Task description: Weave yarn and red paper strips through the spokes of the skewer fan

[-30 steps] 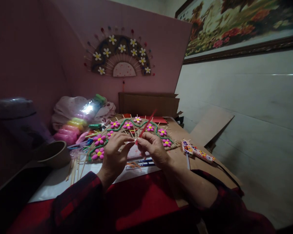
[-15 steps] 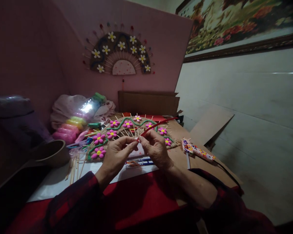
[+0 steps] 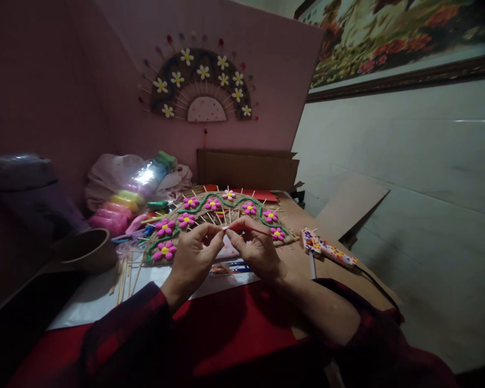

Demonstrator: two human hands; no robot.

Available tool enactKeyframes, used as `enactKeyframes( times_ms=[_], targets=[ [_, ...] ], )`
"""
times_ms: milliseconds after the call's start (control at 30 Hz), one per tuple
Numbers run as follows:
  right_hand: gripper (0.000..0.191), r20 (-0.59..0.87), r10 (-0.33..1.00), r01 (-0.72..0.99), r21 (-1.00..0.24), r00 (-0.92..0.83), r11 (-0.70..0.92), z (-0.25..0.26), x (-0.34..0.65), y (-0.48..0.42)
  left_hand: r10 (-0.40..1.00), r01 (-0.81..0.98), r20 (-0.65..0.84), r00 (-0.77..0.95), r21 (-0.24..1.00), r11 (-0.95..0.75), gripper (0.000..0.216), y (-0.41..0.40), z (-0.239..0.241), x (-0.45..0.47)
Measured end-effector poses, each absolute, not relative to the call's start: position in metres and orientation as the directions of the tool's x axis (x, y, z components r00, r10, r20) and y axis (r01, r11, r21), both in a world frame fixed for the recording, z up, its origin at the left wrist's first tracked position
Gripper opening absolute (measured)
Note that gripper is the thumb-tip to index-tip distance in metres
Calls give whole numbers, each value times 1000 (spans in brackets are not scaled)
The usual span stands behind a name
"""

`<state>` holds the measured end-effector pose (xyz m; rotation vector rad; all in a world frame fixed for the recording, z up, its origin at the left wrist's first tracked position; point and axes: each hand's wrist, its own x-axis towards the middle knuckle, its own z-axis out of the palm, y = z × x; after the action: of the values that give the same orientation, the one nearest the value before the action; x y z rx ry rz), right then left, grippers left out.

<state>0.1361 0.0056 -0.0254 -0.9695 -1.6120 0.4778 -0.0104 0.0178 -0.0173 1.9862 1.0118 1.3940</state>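
Observation:
My left hand (image 3: 197, 252) and my right hand (image 3: 255, 253) meet fingertip to fingertip above the lower part of a fan. Both are closed in a pinch on a thin red strip (image 3: 257, 230). The strip's free end trails to the right over my right fingers, and its pinched end is mostly hidden. Behind my hands lies the twine-covered fan (image 3: 236, 206), with pink clay flowers (image 3: 164, 227), a wavy green cord (image 3: 204, 200) and thin sticks poking out of its edge. Its pale dotted centre is partly covered by my hands.
A flower-patterned glue gun (image 3: 327, 251) lies on cardboard at right. On the left are a cardboard ring (image 3: 89, 252), loose sticks (image 3: 125, 275) and bagged coloured clay (image 3: 119, 207). Blue-handled tools (image 3: 239, 266) lie below my hands. Another fan (image 3: 157, 102) hangs behind.
The red strip has swung down from slanting up to the right and now lies nearly level, seen thinner. My hands keep almost the same place. The view has shifted slightly.

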Motion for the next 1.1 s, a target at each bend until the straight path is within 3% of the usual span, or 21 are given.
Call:
enactKeyframes(
  times_ms=[400,667,833,967,1100],
  targets=[
    [6,732,666,500,-526,-146,688,-27,139,3,642,491,735,221,485,-724,10,18,-23,-12],
    [10,743,640,511,-479,-198,714,-30,139,4,660,513,717,224,489,-705,10,18,-25,-12],
    [7,692,719,448,-623,-64,641,-31,137,5,721,420,663,203,606,-676,11,15,-22,-10],
    [7,501,866,140,-856,-19,498,-28,137,7,788,289,575,219,733,-615,12,14,-19,-9],
    [11,411,909,-53,-911,-68,408,-24,138,9,826,139,507,247,825,-547,11,19,-21,-10]
  ],
)
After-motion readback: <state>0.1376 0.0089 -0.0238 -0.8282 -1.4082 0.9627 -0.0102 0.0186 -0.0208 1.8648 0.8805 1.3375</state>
